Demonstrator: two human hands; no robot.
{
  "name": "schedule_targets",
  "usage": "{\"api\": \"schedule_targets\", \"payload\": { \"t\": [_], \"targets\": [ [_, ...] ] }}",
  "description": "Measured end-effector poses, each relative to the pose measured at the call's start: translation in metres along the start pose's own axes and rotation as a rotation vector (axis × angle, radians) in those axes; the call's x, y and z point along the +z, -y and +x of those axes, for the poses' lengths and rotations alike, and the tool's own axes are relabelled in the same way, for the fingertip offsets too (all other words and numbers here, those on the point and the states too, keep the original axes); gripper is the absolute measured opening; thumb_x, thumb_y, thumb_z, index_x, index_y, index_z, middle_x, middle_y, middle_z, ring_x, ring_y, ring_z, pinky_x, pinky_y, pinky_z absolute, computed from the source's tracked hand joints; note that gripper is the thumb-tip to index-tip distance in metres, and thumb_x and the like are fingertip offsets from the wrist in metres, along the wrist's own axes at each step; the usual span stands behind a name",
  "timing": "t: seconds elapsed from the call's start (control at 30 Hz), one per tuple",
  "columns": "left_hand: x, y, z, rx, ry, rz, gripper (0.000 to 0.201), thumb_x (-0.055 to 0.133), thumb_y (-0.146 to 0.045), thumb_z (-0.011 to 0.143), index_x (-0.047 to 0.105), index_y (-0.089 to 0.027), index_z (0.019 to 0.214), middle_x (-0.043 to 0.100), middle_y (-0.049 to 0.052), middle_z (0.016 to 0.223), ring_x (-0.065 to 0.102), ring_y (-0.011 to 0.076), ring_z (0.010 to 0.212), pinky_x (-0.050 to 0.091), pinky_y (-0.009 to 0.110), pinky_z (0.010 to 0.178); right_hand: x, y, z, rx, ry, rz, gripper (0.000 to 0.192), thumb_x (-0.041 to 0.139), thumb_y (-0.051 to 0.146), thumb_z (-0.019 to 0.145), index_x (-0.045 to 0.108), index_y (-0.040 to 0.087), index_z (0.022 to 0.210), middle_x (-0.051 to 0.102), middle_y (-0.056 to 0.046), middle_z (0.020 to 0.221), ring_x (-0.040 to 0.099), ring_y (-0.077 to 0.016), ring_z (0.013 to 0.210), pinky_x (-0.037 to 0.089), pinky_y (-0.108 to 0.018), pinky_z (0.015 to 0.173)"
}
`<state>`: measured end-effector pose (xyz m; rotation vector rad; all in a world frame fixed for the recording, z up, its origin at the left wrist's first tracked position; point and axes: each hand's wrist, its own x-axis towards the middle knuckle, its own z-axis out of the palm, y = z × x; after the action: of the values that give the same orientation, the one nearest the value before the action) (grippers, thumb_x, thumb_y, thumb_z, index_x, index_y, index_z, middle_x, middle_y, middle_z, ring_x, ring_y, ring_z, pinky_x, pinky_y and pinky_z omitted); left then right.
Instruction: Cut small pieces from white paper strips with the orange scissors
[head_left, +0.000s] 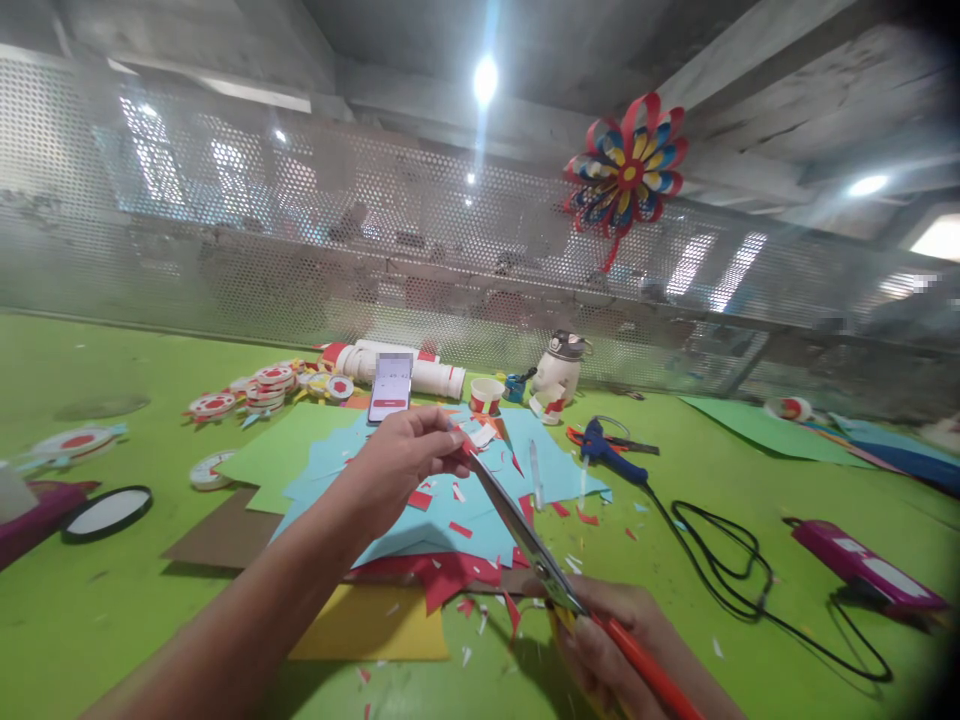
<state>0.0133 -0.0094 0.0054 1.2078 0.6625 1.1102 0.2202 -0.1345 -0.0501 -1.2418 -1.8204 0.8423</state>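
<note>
My right hand [615, 635] is closed around the handles of a pair of scissors [517, 525]. The long metal blades point up and away, with their tips at my left fingertips. My left hand [401, 465] is pinched on a small strip of red paper [466, 446], mostly hidden by the fingers. A small white piece [484, 433] shows just beyond the blade tips; whether it joins the strip I cannot tell. Below both hands lie light blue paper sheets [480, 530], scattered with red and white snippets.
A phone [391, 390] stands behind the papers, near white paper tubes [427, 375] and a paper cup [487, 394]. Red-and-white paper discs [271, 385] are heaped at left. On the right are a blue glue gun [611, 450], its looping cord and a magenta tool [862, 565].
</note>
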Motion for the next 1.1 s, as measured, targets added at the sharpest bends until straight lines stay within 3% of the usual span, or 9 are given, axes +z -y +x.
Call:
{"api": "schedule_targets", "payload": {
  "t": [0.27,0.7,0.97,1.1],
  "targets": [
    [0.001,0.0,-0.001,0.001,0.007,-0.001,0.011,0.066,-0.017,0.066,0.057,-0.013,0.062,0.061,0.003,0.064,0.056,0.0122,0.06,0.047,0.028,0.062,-0.003,0.0,0.001,0.034,0.063,0.001,0.051,0.039,0.052,0.091,0.064,0.01,0.107,0.039,0.004,0.053,0.031,-0.009,0.045,0.024,-0.022,0.041],
    [-0.001,-0.001,0.0,-0.01,0.025,0.009,0.013,0.067,-0.018,0.065,0.056,-0.013,0.062,0.061,0.003,0.064,0.056,0.0122,0.06,0.047,0.028,0.062,0.004,-0.005,-0.001,0.048,0.054,0.156,0.051,0.041,0.054,0.09,0.063,0.011,0.106,0.031,0.006,0.049,0.025,-0.0075,0.04,0.018,-0.023,0.038],
    [-0.001,0.0,0.0,-0.008,0.027,0.011,0.013,0.067,-0.018,0.064,0.055,-0.013,0.062,0.06,0.002,0.063,0.056,0.0117,0.06,0.048,0.027,0.061,0.007,-0.011,-0.007,0.102,0.041,0.185,0.05,0.039,0.055,0.091,0.058,0.012,0.107,0.031,0.007,0.051,0.027,-0.0079,0.042,0.018,-0.022,0.04],
    [-0.001,0.0,0.001,-0.005,0.04,0.004,0.015,0.068,-0.019,0.064,0.055,-0.013,0.062,0.061,0.003,0.064,0.057,0.0121,0.06,0.048,0.027,0.062,0.011,-0.017,-0.013,0.114,-0.023,0.257,0.048,0.038,0.054,0.091,0.052,0.013,0.113,0.039,0.005,0.055,0.032,-0.0089,0.045,0.025,-0.022,0.042]
  ]
}}
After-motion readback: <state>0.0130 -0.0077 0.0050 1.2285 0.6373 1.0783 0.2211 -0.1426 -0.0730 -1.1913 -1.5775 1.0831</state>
